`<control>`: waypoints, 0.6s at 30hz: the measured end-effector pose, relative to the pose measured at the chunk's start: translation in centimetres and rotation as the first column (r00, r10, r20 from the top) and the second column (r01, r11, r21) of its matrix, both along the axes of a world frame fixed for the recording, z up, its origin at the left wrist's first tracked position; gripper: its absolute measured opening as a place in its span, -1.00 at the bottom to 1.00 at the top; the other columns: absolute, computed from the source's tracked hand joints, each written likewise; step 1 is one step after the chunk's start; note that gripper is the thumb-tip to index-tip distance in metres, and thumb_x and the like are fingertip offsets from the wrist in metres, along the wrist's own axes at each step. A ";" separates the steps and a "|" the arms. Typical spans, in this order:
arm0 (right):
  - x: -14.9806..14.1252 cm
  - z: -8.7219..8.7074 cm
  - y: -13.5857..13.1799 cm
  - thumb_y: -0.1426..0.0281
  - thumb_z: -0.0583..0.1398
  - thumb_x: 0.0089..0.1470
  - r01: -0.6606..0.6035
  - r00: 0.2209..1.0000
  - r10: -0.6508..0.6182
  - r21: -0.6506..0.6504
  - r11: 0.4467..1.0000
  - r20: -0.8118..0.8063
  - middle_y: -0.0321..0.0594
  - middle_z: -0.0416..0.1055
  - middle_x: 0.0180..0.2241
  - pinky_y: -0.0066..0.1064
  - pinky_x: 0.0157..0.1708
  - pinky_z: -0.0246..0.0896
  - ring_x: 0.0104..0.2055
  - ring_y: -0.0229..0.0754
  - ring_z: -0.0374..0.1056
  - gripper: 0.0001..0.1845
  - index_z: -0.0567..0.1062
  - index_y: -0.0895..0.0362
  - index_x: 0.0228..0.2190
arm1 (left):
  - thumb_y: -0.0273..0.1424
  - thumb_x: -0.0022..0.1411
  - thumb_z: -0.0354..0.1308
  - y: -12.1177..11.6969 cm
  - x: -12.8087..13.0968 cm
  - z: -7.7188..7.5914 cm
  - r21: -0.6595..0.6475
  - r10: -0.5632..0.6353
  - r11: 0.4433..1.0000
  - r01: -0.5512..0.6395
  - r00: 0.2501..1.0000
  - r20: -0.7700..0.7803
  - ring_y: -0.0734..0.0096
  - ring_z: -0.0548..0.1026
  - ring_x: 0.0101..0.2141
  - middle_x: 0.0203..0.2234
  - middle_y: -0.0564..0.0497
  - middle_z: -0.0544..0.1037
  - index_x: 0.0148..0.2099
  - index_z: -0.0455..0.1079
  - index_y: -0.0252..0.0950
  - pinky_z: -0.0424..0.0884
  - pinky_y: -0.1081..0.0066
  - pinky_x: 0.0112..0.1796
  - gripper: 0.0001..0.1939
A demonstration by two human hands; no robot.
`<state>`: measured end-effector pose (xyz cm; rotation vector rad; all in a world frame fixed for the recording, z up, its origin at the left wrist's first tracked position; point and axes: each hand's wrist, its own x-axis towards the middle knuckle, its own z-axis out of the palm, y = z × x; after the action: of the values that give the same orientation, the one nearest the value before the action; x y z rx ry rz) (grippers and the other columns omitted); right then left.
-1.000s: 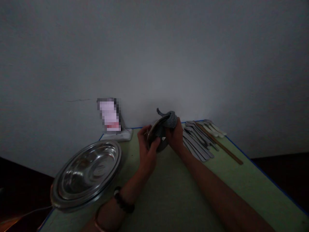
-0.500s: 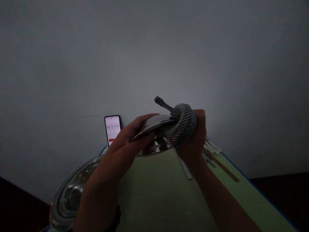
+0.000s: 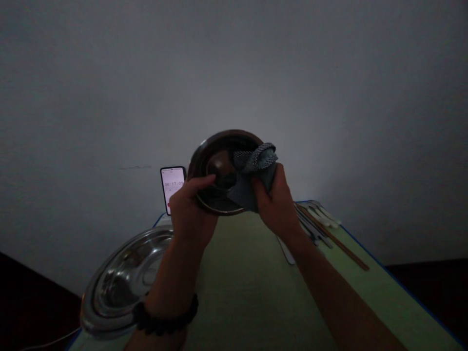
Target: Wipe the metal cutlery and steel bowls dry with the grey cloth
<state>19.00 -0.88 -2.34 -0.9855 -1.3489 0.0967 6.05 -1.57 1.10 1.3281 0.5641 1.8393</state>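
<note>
My left hand (image 3: 190, 212) grips the lower left rim of a small round steel plate (image 3: 215, 168), held up on edge in front of me with its hollow face turned my way. My right hand (image 3: 278, 204) is closed on a checked grey cloth (image 3: 252, 173) and presses it against the right side of the plate's inner face. Both hands hover above the green table (image 3: 248, 287). A dark bead bracelet circles my left wrist.
A large steel platter (image 3: 120, 282) lies at the table's left front corner. A phone (image 3: 173, 185) with a lit screen leans on the wall behind. Several spoons and chopsticks (image 3: 318, 224) lie at the right, one spoon nearer the middle.
The plate has turned from nearly flat to upright, its inner face now towards me. The cloth has moved from the rim onto the inner face. Both hands rose from the table a second ago.
</note>
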 end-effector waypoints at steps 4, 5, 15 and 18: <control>2.2 1.2 -0.5 0.46 0.09 0.04 -0.046 0.972 0.013 0.136 0.990 0.235 -0.23 0.29 -0.32 -0.28 -0.26 0.20 -0.28 -0.18 0.24 -0.85 0.27 0.09 -0.28 | -0.60 -0.04 0.12 -0.3 -1.5 0.7 -0.170 -0.303 0.946 0.277 0.942 -0.148 -0.02 0.41 -0.03 -0.25 -0.02 0.54 -0.09 0.45 -0.27 0.38 0.07 -0.05 -0.59; 2.3 1.4 -0.7 0.46 0.10 0.02 -0.038 0.964 -0.009 0.172 0.984 0.264 -0.23 0.28 -0.32 -0.28 -0.27 0.21 -0.28 -0.19 0.24 -0.84 0.28 0.07 -0.28 | -0.60 -0.06 0.16 -0.5 -1.6 0.7 -0.197 -0.294 0.945 0.261 0.942 -0.164 -0.05 0.42 -0.05 -0.30 -0.04 0.54 -0.13 0.47 -0.28 0.37 0.06 -0.04 -0.62; -1.8 -0.3 -0.8 0.36 0.03 0.12 0.093 0.985 -0.063 0.185 0.978 -0.162 -0.19 0.27 -0.32 -0.29 -0.24 0.20 -0.24 -0.17 0.26 -0.87 0.22 0.09 -0.25 | -0.51 0.02 0.15 -0.6 -0.2 0.5 0.019 -0.046 0.999 0.044 0.993 0.113 0.13 0.42 -0.06 -0.35 0.09 0.53 -0.31 0.45 -0.21 0.35 0.15 -0.02 -0.85; -3.4 -0.8 -0.7 0.33 0.02 0.13 -0.080 0.973 0.071 -0.037 0.996 -0.218 -0.18 0.32 -0.32 -0.31 -0.30 0.20 -0.30 -0.18 0.28 -0.84 0.18 0.10 -0.24 | -0.46 0.07 0.10 0.4 -0.5 -0.1 0.043 0.003 0.999 -0.011 0.983 0.182 0.21 0.35 0.03 -0.23 0.15 0.52 -0.26 0.42 -0.13 0.31 0.23 0.04 -0.83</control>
<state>15.62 -1.60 -3.14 -0.9332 -1.1876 0.2859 5.54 -1.20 0.99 1.1719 0.4342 1.9644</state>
